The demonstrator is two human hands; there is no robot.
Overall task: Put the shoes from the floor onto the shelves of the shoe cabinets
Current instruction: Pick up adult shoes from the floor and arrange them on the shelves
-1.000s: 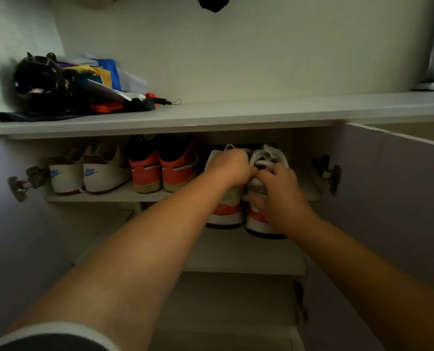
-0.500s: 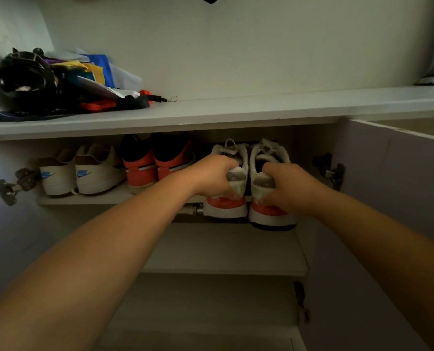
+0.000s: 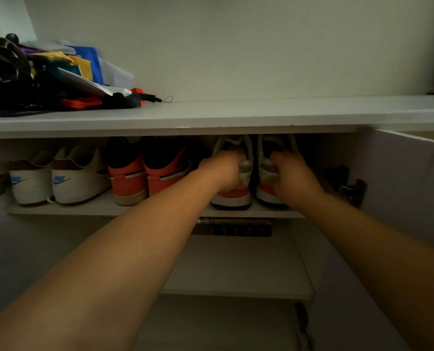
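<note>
Presently, the open shoe cabinet (image 3: 333, 150) holds three pairs on its upper shelf (image 3: 102, 208). At the left stands a white pair (image 3: 59, 183) with blue logos on the heels, in the middle an orange-and-black pair (image 3: 145, 176), and at the right the white-and-orange pair (image 3: 248, 196) under handling. This pair sits at the right end of the shelf, soles down near the front edge, the two shoes side by side and just apart. Heels face the opening and toes point to the back wall, so each long axis runs front to back, as with the other two pairs. The left hand (image 3: 223, 171) has its fingers curled over the heel collar of the left shoe (image 3: 232, 197); the right hand (image 3: 293, 176) grips the heel of the right shoe (image 3: 267, 196) likewise. The lower shelf (image 3: 236, 269) carries nothing visible. On the cabinet top (image 3: 261, 111), far left, lies a heap of bags and papers (image 3: 46, 79). The right door (image 3: 403, 188) stands open.
</note>
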